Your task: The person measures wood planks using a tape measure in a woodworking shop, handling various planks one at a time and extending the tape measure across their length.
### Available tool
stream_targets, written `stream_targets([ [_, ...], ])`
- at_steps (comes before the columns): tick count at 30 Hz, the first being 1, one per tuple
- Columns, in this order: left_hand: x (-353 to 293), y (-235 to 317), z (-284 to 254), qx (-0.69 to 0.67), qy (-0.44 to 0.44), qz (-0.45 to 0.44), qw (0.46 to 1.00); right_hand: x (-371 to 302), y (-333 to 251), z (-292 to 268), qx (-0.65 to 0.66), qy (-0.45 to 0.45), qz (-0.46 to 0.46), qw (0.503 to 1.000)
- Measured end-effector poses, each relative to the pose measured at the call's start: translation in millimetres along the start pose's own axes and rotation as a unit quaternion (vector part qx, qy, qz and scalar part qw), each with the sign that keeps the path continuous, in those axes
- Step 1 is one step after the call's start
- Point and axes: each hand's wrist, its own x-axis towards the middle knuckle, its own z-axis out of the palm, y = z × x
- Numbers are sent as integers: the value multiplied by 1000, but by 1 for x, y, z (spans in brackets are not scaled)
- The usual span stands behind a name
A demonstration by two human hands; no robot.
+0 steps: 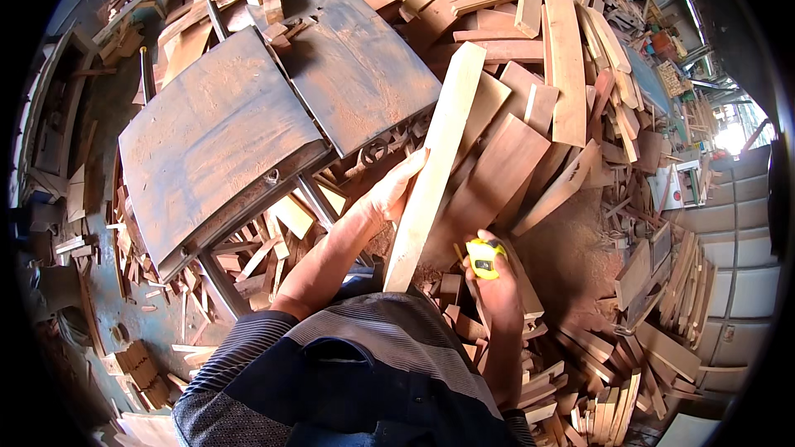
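My left hand [401, 185] grips a long pale wooden plank [439, 161] near its middle, with the thumb laid along its edge. The plank slants from my waist up toward the wood pile. In my right hand [495, 285] is a yellow tape measure [486, 258] with a black patch on its side. My fingers close around its case, to the right of the plank's lower end. A short bit of something yellow shows at the left of the case; whether it is the blade I cannot tell.
A dusty metal saw table [219, 141] in two halves stands at the left, with wood offcuts [286, 33] on top. Reddish boards [501, 174] and pale planks [567, 58] pile up ahead and right. More scraps [604, 406] lie at the lower right.
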Motion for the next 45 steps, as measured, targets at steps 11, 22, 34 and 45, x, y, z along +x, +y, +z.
stream_targets([
  [11,-20,3,32,52,4,100,994,78,-75,123,-431,-109,-273,853],
  [22,-24,-3,27,165,-33,199,965,67,-109,106,-574,-119,-230,777],
  [34,-3,-24,-4,71,-79,129,986,-6,-141,48,-738,50,-290,607],
  [45,-1,-22,14,51,-121,113,985,-17,-135,38,-725,101,-293,615],
])
